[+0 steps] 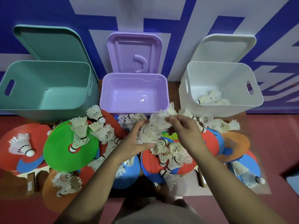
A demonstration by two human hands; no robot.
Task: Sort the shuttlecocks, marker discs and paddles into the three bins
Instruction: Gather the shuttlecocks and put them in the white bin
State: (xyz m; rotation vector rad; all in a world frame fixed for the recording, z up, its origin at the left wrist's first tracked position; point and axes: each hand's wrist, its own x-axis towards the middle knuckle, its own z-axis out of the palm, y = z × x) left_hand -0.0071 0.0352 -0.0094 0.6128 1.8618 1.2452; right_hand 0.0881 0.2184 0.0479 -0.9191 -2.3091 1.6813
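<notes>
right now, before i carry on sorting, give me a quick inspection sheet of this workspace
surface: red floor, largely covered in front of the bins
job's things: green bin and purple bin look empty; white bin holds a few shuttlecocks; paddles, a green disc and loose shuttlecocks lie mixed in front
clutter: nothing seen beyond the job's things
hands: left hand and right hand both grip a bunch of shuttlecocks
cables: nothing seen
surroundings: bin lids stand open against a blue and white wall
</notes>
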